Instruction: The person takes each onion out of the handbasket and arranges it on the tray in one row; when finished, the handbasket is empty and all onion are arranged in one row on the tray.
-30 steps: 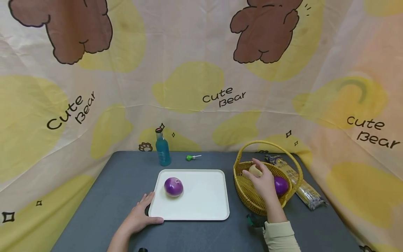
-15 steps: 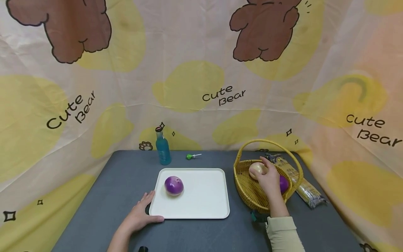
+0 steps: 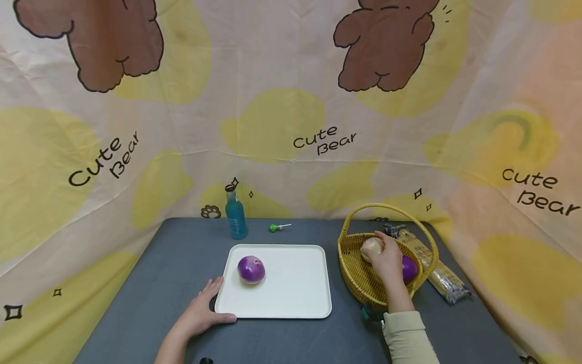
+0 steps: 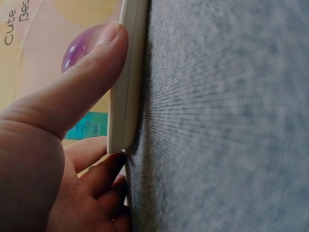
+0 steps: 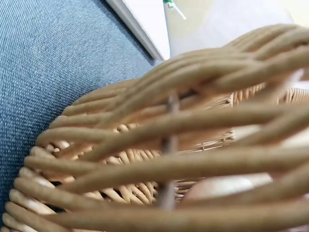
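Wicker basket [image 3: 355, 285], two vegetables [image 3: 370, 248] inside (one gripped)

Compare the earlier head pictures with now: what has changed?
The right hand, open over the basket a second ago, shifted slightly right and now grips the pale ball inside. Unchanged: the left hand at the tray, the purple ball on it, the bottle and the lollipop.
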Demonstrator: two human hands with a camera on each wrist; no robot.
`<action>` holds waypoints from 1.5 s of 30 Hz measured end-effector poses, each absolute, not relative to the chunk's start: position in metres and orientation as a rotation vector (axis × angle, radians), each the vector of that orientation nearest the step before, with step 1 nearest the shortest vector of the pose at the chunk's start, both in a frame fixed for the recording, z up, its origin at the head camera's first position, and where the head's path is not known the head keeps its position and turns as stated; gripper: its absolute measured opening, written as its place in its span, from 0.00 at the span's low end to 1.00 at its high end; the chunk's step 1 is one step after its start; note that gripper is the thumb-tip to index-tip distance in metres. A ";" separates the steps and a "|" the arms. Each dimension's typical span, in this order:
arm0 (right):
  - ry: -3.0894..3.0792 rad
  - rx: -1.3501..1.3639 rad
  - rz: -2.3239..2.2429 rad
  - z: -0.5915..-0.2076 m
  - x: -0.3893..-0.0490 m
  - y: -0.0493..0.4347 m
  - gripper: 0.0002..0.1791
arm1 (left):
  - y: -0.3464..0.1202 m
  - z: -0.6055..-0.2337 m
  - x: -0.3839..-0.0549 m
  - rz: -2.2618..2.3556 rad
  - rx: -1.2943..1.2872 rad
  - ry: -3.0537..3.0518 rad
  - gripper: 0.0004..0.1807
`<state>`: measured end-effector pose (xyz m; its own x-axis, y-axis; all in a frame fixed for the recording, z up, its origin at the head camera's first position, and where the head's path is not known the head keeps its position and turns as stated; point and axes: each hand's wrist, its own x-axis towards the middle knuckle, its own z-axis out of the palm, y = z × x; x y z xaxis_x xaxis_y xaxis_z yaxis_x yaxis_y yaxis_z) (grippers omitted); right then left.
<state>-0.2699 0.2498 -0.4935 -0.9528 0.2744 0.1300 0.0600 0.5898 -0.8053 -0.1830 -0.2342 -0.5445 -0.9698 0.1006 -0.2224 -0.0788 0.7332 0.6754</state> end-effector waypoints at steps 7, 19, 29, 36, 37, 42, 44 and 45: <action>-2.642 -0.220 1.202 -0.495 -0.272 0.249 0.35 | -0.234 -0.546 -0.183 1.070 0.008 2.690 0.66; -2.766 -0.220 1.070 -0.502 -0.279 0.241 0.40 | -0.234 -0.545 -0.182 1.054 0.010 2.703 0.66; -2.703 -0.213 1.088 -0.497 -0.275 0.246 0.44 | -0.234 -0.547 -0.182 1.062 0.019 2.703 0.66; -2.630 -0.226 1.207 -0.493 -0.265 0.247 0.44 | -0.234 -0.547 -0.180 1.064 0.020 2.707 0.66; -2.621 -0.221 1.230 -0.491 -0.263 0.247 0.44 | -0.234 -0.548 -0.180 1.061 0.026 2.713 0.65; -2.583 -0.168 1.282 -0.483 -0.255 0.245 0.43 | -0.234 -0.547 -0.181 1.060 0.023 2.714 0.65; -2.571 -0.156 1.296 -0.480 -0.253 0.243 0.43 | -0.234 -0.546 -0.181 1.058 0.018 2.711 0.65; -2.566 -0.152 1.305 -0.478 -0.252 0.242 0.43 | -0.234 -0.546 -0.182 1.054 0.020 2.712 0.65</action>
